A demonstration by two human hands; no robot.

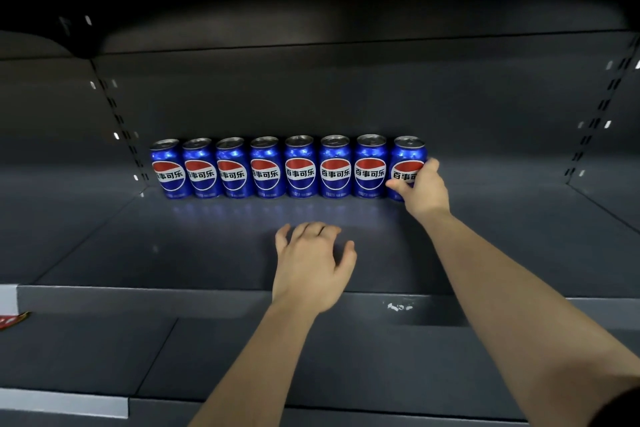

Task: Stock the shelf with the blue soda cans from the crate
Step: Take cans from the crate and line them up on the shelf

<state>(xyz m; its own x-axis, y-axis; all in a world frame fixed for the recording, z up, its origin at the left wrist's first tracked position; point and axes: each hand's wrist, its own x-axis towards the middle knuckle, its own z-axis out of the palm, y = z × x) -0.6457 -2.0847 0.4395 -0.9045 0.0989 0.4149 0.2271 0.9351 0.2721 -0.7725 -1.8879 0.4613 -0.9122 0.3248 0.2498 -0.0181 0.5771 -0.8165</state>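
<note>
Shelf: dark grey shelf [207, 253], deep and dimly lit, with slotted uprights at both back corners.
Cans: eight blue soda cans [300, 166] stand upright in one row against the back panel, side by side, labels facing out.
End of row: rightmost can [408, 154] stands just beside its neighbour.
Right hand: right hand [420, 191] reaches in, thumb and fingers curled round the rightmost can's lower half.
Left hand: left hand [311, 263] is palm down over the shelf's front middle, fingers spread and loose, holding nothing; contact with the shelf unclear.
Below: lower shelf [242, 357]; red scrap [14, 319] at its left edge.
</note>
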